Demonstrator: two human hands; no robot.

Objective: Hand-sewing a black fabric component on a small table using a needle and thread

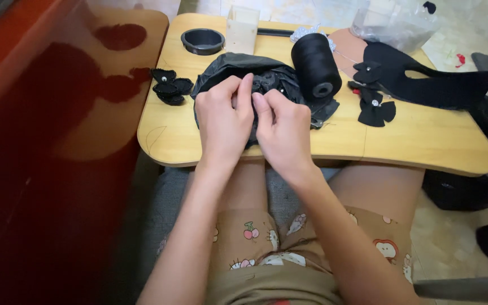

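Fingertips of both hands pinched together on a small black cloth piece [265, 83], apparently a fabric flower with pale beads, though too dark to tell for sure. Left hand [224, 121] and right hand [283, 130] close side by side, thumbs nearly touching, above a crumpled black bag [227, 65] on the wooden lap table [425, 138]. Just beside, a big spool of black thread [315, 66]; finished black flowers [169, 86] to the left, another flower [376, 110] to the right. Seemingly mid-shaping or stitching; next, a steady pinch and small, careful turns.
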